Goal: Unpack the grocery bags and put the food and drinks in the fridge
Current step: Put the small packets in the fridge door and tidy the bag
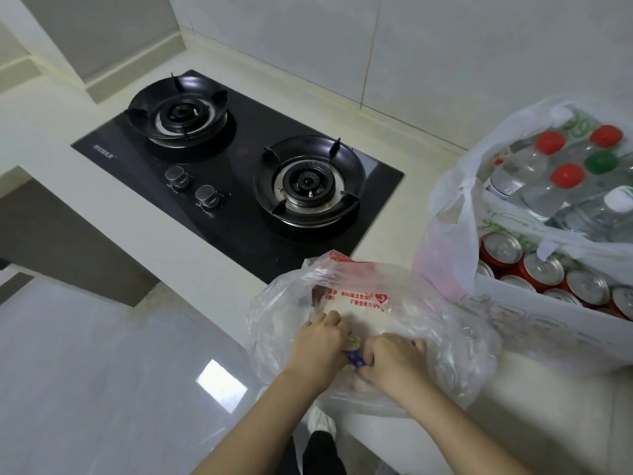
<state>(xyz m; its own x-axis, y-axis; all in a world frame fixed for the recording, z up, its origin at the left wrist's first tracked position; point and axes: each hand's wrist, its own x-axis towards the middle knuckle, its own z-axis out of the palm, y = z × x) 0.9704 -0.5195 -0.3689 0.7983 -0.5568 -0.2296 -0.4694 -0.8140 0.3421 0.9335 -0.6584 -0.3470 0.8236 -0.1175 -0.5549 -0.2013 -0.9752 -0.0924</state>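
While your left hand (318, 344) and right hand (394, 358) were both down in the clear plastic bag (455, 354), your fingers were curled in tight, knuckles nearly touching. Both sets pinched a small blue piece (354, 358) sitting right between them. Couldn't tell what that blue bit actually was, tbh. Right by your left fingertips there was something yellowish-green (352, 342), too blurry to name. Just past your knuckles a pale rounded lump (346, 308) lay inside the bag, under the red print. The bag itself sat on the front edge of the counter (102, 186) and bulged up around both wrists.

Off to the right of your right hand, just beside the bag, stood a cardboard box (534, 323) with red cans (544, 269) packed upright in it. Further out that way, behind the cans, a white bag (455, 186) was open around water bottles (567, 174): mostly red caps, one green, one white. Out beyond your fingers and to the left, the black gas hob (239, 214) was set into the counter, its near corner close to the bag, with two burners and two knobs (206, 196).
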